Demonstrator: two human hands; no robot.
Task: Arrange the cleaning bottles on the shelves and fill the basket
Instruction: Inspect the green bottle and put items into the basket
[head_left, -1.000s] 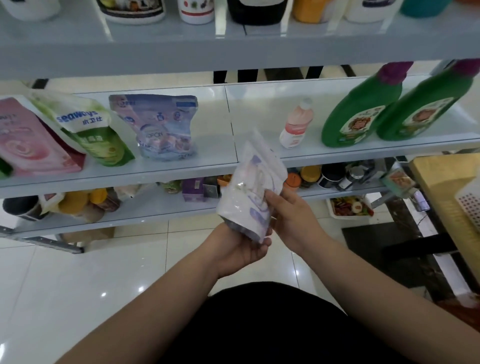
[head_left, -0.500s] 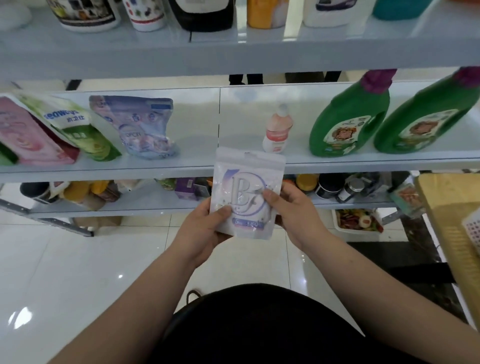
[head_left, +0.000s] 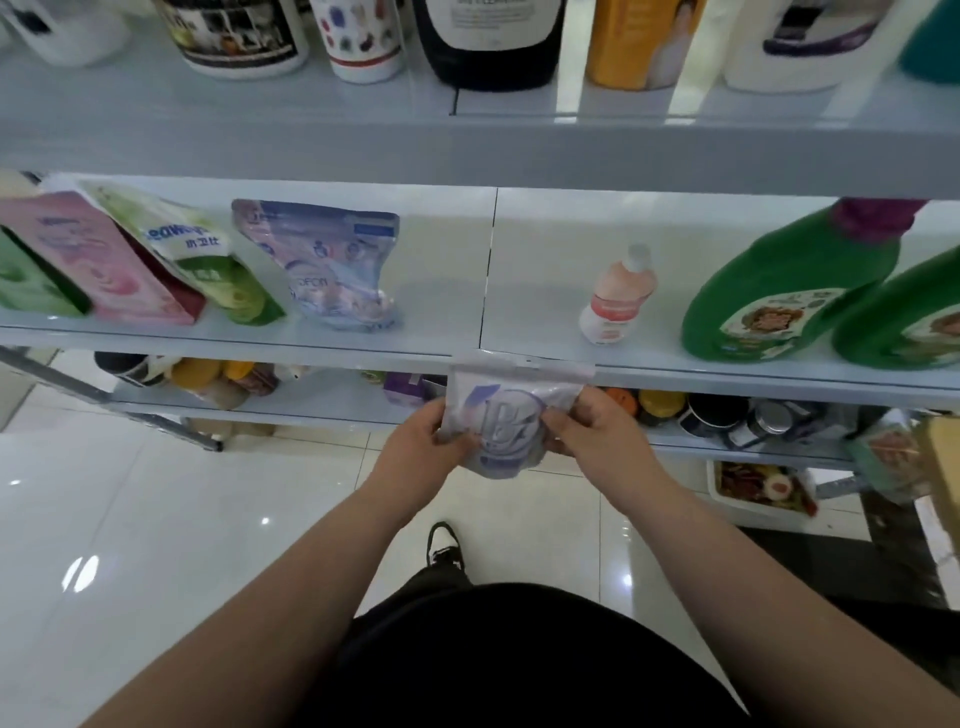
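Pinching a white pouch (head_left: 511, 415) at centre frame with left hand (head_left: 423, 452) and right hand (head_left: 597, 431), top strip overlapping the front edge of the middle shelf (head_left: 311, 353); hiding its side edges in the grip; seeing top-row bottles (head_left: 491, 41) only as cut-off bases.

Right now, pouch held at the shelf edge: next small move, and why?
Probably lift the pouch up and forward onto the middle shelf. The left hand and right hand both grip it, its top sits at the shelf's front lip, and a bare stretch lies between the blue bag and the pink bottle.
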